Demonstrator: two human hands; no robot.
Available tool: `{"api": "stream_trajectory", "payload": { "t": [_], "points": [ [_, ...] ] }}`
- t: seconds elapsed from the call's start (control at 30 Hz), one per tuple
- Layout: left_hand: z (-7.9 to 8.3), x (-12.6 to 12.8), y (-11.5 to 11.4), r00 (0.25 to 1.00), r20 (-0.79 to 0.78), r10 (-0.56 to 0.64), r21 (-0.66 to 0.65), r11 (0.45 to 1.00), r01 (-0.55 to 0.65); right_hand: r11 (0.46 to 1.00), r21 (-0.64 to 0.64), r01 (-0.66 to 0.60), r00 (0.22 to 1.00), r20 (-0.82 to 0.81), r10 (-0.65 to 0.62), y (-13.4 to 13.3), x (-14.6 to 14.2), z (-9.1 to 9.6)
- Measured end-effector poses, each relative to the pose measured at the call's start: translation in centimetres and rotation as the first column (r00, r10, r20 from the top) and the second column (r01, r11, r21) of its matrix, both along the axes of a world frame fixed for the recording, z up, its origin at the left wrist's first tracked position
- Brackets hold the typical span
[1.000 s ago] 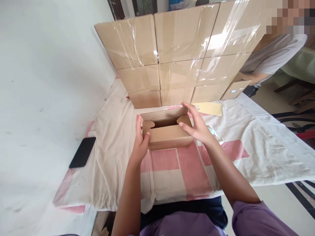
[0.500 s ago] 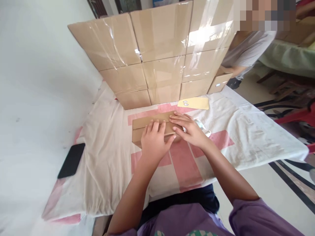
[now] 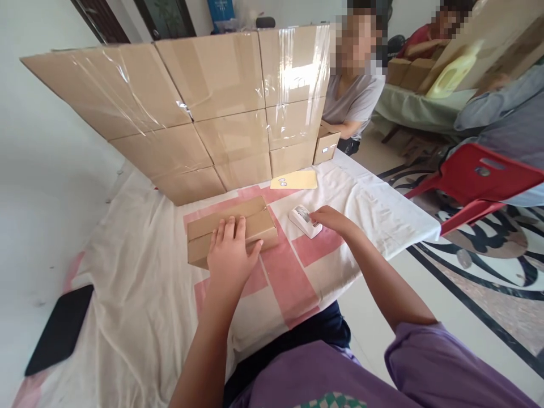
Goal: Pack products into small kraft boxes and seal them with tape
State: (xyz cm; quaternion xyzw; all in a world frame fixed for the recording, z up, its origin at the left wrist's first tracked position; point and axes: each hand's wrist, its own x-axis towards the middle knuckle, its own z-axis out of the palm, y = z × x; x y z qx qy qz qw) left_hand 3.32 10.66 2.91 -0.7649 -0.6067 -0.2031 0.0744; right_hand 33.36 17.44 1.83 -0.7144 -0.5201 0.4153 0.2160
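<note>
A closed brown cardboard box (image 3: 250, 222) lies on the white and pink cloth of the table (image 3: 374, 207). My left hand (image 3: 230, 255) rests flat on the box's lid near its front edge, fingers stretched out. My right hand (image 3: 331, 217) is off to the right of the box, its fingertips touching a small white device (image 3: 304, 220) that lies on the cloth. The fingers curl lightly toward the device without clearly gripping it.
A wall of stacked, taped cardboard boxes (image 3: 204, 107) stands behind. A yellow card (image 3: 294, 180) and a small box (image 3: 326, 145) lie near it. A black phone (image 3: 59, 330) sits at the left edge. Another person (image 3: 355, 96) sits beyond; red chair (image 3: 480, 178) at right.
The box's flaps were open, then shut under both hands. My right hand has left the lid and moved right to the white device. The view has swung right.
</note>
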Motion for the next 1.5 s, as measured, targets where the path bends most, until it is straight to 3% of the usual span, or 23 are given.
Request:
{"api": "stream_trajectory", "payload": {
  "t": [0.17, 0.43, 0.8, 0.97, 1.17, 1.3, 1.5],
  "points": [
    [0.0, -0.4, -0.2, 1.0, 0.017, -0.027, 0.005, 1.0, 0.027, 0.997, -0.073, 0.014, 0.998, -0.057, -0.018, 0.5, -0.1, 0.3],
    [0.3, -0.2, -0.5, 0.999, 0.036, -0.02, -0.018, 1.0, 0.02, 0.991, -0.068, 0.115, 0.98, -0.156, -0.125, 0.4, -0.5, 0.6],
    [-0.1, -0.3, -0.7, 0.996, 0.082, -0.042, 0.022, 0.999, 0.041, 0.968, 0.135, 0.209, 0.974, -0.115, -0.195, -1.7, -2.8, -2.2],
    [0.1, -0.3, -0.8, 0.997, 0.075, -0.027, -0.015, 0.999, 0.028, 0.967, 0.197, 0.163, 0.987, -0.032, -0.16, -2.2, -3.6, -2.5],
    [0.0, -0.4, -1.0, 0.998, 0.048, -0.044, 0.023, 0.999, 0.043, 0.983, 0.16, 0.087, 0.996, 0.023, -0.092, -2.4, -3.3, -1.1],
    [-0.1, -0.4, -1.2, 0.998, 0.055, -0.041, 0.023, 0.999, 0.04, 0.996, 0.084, 0.039, 0.997, -0.063, -0.034, -1.8, -2.3, -0.8],
    [0.0, -0.2, -1.2, 1.0, 0.0, 0.007, -0.011, 1.0, -0.007, 0.999, 0.043, -0.003, 0.959, -0.282, 0.015, -1.3, -1.0, -1.9]
  ]
}}
